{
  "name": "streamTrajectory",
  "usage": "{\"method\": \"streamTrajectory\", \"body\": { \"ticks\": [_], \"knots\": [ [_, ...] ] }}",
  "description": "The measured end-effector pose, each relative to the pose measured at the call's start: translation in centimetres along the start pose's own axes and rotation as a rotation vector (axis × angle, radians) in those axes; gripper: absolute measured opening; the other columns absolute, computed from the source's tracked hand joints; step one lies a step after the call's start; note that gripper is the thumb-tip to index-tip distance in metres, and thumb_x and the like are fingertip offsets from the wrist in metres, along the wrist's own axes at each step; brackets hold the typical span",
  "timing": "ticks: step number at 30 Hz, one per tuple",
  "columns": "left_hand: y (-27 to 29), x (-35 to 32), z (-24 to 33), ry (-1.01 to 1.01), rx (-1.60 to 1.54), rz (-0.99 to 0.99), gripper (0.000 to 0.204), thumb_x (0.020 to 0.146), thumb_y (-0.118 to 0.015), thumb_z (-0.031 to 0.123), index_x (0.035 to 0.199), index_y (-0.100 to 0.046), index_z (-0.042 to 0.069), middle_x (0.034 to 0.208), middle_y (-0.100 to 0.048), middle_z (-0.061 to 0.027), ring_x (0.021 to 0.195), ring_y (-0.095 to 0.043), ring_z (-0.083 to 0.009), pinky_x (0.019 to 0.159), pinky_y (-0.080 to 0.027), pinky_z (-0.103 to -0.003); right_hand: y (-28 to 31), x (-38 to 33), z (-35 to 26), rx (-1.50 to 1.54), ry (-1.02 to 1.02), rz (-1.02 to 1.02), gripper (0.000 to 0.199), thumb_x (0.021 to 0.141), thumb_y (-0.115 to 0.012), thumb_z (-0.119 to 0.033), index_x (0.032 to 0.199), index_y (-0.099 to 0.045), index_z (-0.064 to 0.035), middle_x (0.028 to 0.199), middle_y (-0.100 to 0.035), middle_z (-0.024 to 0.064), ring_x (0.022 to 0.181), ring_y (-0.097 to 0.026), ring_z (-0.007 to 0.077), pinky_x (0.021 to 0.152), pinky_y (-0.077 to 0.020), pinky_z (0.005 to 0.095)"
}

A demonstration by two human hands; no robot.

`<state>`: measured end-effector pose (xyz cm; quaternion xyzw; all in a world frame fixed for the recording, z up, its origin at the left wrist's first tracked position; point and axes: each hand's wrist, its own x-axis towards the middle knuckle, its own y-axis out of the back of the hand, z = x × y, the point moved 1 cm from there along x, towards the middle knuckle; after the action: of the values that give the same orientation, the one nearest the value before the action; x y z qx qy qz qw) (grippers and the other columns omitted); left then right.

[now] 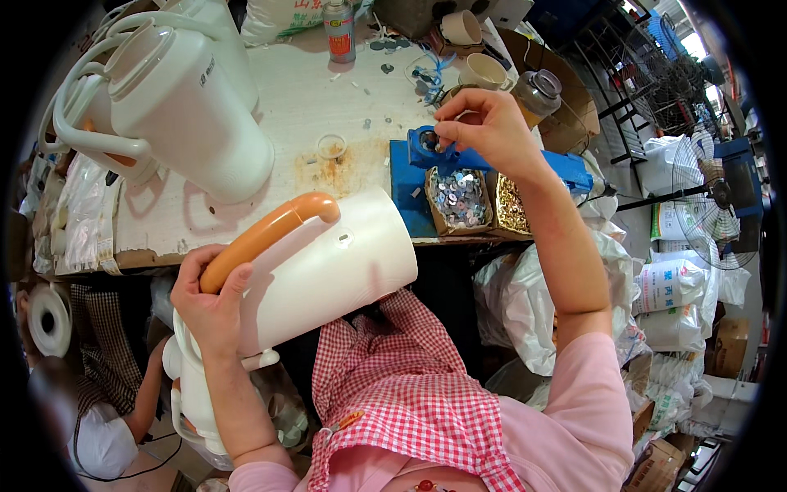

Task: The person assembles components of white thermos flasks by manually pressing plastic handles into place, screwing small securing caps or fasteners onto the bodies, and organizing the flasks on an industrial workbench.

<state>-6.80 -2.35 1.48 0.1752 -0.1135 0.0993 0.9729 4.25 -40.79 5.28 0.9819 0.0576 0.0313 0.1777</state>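
A white jug body (344, 246) with an orange handle (275, 234) lies tilted across my lap, against the table's front edge. My left hand (209, 303) is wrapped round the lower end of that handle. A small oval slot shows in the jug's side near the handle's other end. My right hand (492, 123) hovers over the round mouth of a blue metal fixture (425, 146), thumb and fingertips pinched; whatever is between them is too small to make out. Just below the fixture sit a box of silvery washers (461, 199) and a box of brass-coloured small parts (510, 205).
Finished-looking white jugs (193, 115) crowd the table's left side. A spray can (338, 31), a glass jar (537, 94) and beige cups (484, 72) stand at the back. Plastic sacks (525, 295) and a fan (713, 193) are on the right. Another person's arm (147, 394) shows at lower left.
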Motion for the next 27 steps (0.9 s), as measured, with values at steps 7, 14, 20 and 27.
{"method": "streamTrajectory", "body": {
  "ticks": [7, 14, 20, 27],
  "knots": [
    [-0.2, 0.1, -0.1, -0.006, 0.005, 0.000, 0.034, 0.079, -0.086, 0.013, 0.102, -0.066, -0.001, 0.089, -0.065, -0.0015, 0.080, -0.058, -0.0092, 0.074, -0.049, -0.023, -0.5, -0.3, 1.7, 0.082, 0.050, 0.028, 0.016, 0.083, -0.076, -0.003, 0.098, -0.069, 0.0016, 0.080, -0.070, 0.0053, 0.071, -0.066, 0.0095, 0.063, -0.0507, 0.0236],
    [0.1, -0.1, -0.6, -0.007, 0.013, 0.011, 0.033, 0.080, -0.086, 0.012, 0.102, -0.065, -0.001, 0.091, -0.065, -0.0018, 0.081, -0.058, -0.0096, 0.076, -0.048, -0.023, -0.6, -6.7, 5.4, 0.202, -0.014, 0.124, 0.015, 0.087, -0.074, -0.008, 0.099, -0.072, -0.0003, 0.080, -0.069, 0.0027, 0.075, -0.064, 0.0086, 0.068, -0.0522, 0.0247],
    [0.2, 0.1, -0.5, -0.016, 0.058, 0.026, 0.033, 0.078, -0.086, 0.009, 0.102, -0.066, -0.001, 0.091, -0.065, -0.0011, 0.081, -0.057, -0.0090, 0.076, -0.048, -0.023, -2.2, -7.4, 12.2, -0.904, 0.068, 0.145, 0.015, 0.083, -0.072, -0.019, 0.094, -0.076, -0.0094, 0.098, -0.069, 0.0091, 0.092, -0.068, 0.0289, 0.077, -0.0555, 0.0411],
    [-0.1, -0.2, -0.1, -0.028, 0.030, 0.009, 0.033, 0.078, -0.087, 0.010, 0.101, -0.066, -0.001, 0.090, -0.064, -0.0003, 0.079, -0.057, -0.0082, 0.074, -0.048, -0.022, -2.4, -7.4, 13.5, -0.902, 0.141, 0.171, 0.010, 0.085, -0.071, -0.018, 0.092, -0.076, -0.0134, 0.092, -0.069, 0.0046, 0.091, -0.067, 0.0266, 0.078, -0.0555, 0.0406]
  ]
}}
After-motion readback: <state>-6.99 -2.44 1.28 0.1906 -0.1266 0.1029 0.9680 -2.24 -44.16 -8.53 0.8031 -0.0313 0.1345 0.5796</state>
